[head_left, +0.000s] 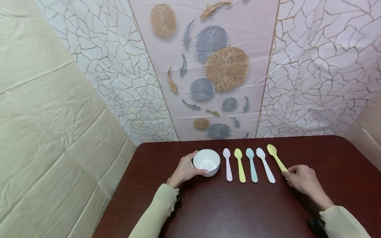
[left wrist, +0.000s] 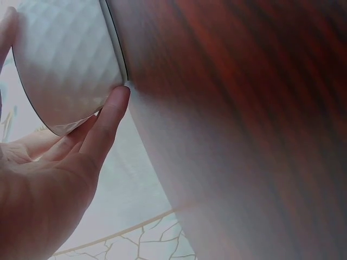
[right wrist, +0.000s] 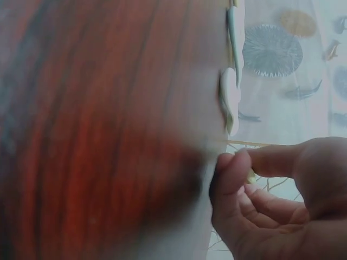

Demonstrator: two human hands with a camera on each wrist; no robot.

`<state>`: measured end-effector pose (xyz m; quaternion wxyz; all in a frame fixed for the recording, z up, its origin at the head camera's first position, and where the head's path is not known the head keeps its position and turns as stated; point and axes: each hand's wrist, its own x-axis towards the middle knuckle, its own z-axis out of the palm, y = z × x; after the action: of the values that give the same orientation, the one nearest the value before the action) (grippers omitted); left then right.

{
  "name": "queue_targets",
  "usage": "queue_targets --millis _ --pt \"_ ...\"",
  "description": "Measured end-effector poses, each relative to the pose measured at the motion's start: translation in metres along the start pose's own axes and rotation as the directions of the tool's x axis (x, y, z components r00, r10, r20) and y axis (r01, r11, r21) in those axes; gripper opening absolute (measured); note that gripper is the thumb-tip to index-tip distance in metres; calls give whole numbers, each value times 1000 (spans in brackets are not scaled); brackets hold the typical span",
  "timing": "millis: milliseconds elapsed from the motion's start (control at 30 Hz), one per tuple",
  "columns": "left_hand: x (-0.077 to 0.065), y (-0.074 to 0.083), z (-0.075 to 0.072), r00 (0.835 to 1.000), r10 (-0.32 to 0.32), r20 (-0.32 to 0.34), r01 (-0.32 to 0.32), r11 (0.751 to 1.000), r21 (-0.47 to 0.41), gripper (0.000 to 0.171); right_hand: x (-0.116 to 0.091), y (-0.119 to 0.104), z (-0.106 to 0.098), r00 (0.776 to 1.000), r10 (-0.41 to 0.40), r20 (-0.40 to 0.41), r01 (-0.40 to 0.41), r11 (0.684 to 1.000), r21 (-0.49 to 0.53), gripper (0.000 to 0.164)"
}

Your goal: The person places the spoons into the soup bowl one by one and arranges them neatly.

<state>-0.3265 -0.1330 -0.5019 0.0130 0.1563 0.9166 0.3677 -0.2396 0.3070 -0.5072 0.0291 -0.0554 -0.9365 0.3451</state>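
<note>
A white bowl (head_left: 206, 160) with a dark rim line stands on the table, and my left hand (head_left: 186, 169) grips its left side, thumb at the front. In the left wrist view the bowl (left wrist: 68, 59) shows a dimpled outer wall with fingers (left wrist: 111, 116) reaching to its base. My right hand (head_left: 304, 179) pinches the handle end of a yellow spoon (head_left: 278, 160) at the right of the row. The right wrist view shows thumb and fingers of my right hand (right wrist: 271, 200) meeting on it; most of the spoon is hidden there.
Between bowl and right hand lie a pink spoon (head_left: 228, 165), another yellow spoon (head_left: 240, 166), a blue spoon (head_left: 252, 166) and a white spoon (head_left: 266, 166), side by side on the dark wooden table (head_left: 226, 208). A patterned cloth (head_left: 220, 109) hangs behind the table's far edge.
</note>
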Motion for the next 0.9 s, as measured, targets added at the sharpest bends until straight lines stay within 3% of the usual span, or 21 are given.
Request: queue_targets --millis 267,900 --pt "-1 1 1 1000 7 -5 -7 1000 4 107 -6 -5 3 990 -14 -142 20 999 44 27" --pt "-2 1 2 1000 14 -10 -14 1000 -1 107 -22 -44 -4 987 31 -155 -10 990 139 41"
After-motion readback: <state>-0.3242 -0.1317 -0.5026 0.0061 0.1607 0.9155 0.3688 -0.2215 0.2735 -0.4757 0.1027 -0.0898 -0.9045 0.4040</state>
